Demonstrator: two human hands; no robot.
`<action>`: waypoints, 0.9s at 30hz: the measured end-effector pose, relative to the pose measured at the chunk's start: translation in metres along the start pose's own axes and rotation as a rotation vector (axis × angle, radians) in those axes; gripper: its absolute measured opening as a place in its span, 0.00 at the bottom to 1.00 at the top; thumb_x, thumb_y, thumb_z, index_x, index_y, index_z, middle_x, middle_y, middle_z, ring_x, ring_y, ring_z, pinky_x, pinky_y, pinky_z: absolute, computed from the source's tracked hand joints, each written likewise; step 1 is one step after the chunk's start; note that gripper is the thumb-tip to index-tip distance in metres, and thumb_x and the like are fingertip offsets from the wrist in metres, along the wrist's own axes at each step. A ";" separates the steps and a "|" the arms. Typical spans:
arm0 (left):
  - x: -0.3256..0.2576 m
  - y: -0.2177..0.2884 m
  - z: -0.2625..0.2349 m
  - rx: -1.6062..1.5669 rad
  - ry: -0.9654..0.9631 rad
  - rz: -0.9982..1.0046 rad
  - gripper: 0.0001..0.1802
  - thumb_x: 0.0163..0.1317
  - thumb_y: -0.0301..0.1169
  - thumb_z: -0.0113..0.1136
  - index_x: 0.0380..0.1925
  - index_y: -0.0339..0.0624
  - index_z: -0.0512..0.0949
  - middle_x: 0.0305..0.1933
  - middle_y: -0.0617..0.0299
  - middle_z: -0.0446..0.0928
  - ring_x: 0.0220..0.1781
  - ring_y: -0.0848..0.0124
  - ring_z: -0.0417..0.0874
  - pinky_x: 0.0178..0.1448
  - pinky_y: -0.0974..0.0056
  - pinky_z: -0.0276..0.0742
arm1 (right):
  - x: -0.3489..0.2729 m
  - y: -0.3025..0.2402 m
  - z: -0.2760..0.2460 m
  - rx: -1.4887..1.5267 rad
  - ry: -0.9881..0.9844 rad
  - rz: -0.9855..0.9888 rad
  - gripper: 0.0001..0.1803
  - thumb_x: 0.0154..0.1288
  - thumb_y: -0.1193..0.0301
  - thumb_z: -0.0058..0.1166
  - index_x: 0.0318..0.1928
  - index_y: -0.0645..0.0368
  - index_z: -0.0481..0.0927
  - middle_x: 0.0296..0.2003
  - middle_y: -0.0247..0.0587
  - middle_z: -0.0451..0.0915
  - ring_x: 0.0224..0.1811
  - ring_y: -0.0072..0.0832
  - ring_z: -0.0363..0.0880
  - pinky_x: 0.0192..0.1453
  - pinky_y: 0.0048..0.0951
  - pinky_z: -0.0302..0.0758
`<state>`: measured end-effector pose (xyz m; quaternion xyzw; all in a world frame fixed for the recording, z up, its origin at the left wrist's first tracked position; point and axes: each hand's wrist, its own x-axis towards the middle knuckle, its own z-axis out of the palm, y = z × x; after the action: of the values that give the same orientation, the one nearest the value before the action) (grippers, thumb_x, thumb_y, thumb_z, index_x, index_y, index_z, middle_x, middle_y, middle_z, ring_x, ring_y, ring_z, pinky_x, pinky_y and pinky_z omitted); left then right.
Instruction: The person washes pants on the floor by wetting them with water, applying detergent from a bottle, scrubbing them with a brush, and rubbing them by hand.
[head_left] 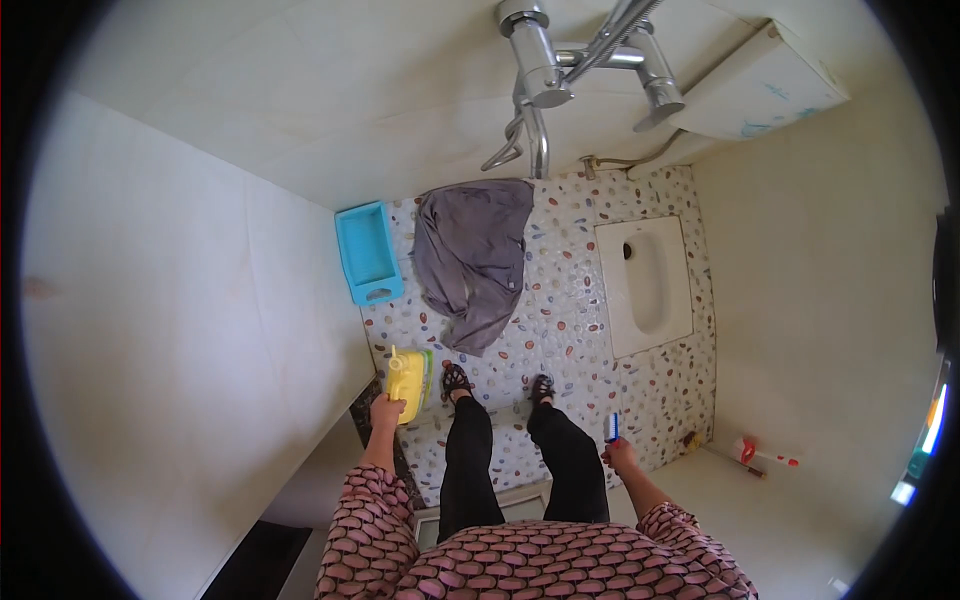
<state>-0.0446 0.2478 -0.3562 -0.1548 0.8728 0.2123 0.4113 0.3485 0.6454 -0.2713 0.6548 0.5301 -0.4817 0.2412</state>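
Note:
My left hand [387, 410] is closed on the near end of a yellow plastic container [411, 378] with a green strip along its right side. What the container holds, if anything, I cannot make out. On the right, my right hand [619, 456] grips a small blue scrubbing brush [613, 428] with white bristles, held upward away from me. A greyish-purple garment [472, 255] lies spread and creased on the pebble-patterned floor [560, 300], ahead of my feet and apart from both hands.
A turquoise plastic tray [369, 248] sits in the far left corner. To the right, a white squat toilet [650, 285] is set into the floor. Chrome taps [590, 60] and a white cistern [765, 90] are on the far wall. Red-and-white items [755, 453] lie along the right wall.

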 end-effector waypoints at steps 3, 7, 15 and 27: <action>0.024 0.002 0.000 -0.081 -0.011 -0.072 0.16 0.44 0.37 0.67 0.30 0.38 0.79 0.26 0.58 0.80 0.28 0.65 0.81 0.36 0.59 0.74 | 0.040 -0.034 0.004 0.041 -0.009 -0.069 0.10 0.60 0.73 0.51 0.42 0.59 0.72 0.20 0.37 0.77 0.15 0.22 0.72 0.18 0.24 0.71; 0.069 -0.011 0.020 -0.124 0.048 -0.008 0.17 0.41 0.36 0.65 0.32 0.39 0.80 0.27 0.57 0.81 0.29 0.64 0.81 0.36 0.58 0.74 | 0.121 -0.085 0.001 -0.086 -0.070 -0.338 0.11 0.55 0.72 0.52 0.39 0.61 0.73 0.24 0.45 0.79 0.21 0.32 0.79 0.25 0.32 0.74; 0.128 -0.063 0.018 -0.104 0.240 0.145 0.16 0.39 0.31 0.65 0.32 0.39 0.79 0.24 0.59 0.78 0.26 0.66 0.78 0.35 0.60 0.73 | 0.277 -0.208 -0.015 -0.447 0.241 -0.858 0.19 0.47 0.68 0.63 0.39 0.61 0.76 0.28 0.46 0.80 0.32 0.40 0.79 0.38 0.38 0.74; 0.169 -0.022 0.005 -0.432 0.270 0.471 0.08 0.41 0.21 0.61 0.25 0.33 0.76 0.21 0.65 0.74 0.23 0.75 0.72 0.28 0.67 0.68 | 0.168 -0.520 -0.050 0.617 -0.057 -1.469 0.23 0.67 0.61 0.50 0.59 0.56 0.69 0.38 0.36 0.78 0.29 0.17 0.70 0.30 0.19 0.67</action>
<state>-0.1353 0.2153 -0.4974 -0.0591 0.8660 0.4588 0.1897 -0.1187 0.9313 -0.2976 0.1627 0.6625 -0.6591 -0.3167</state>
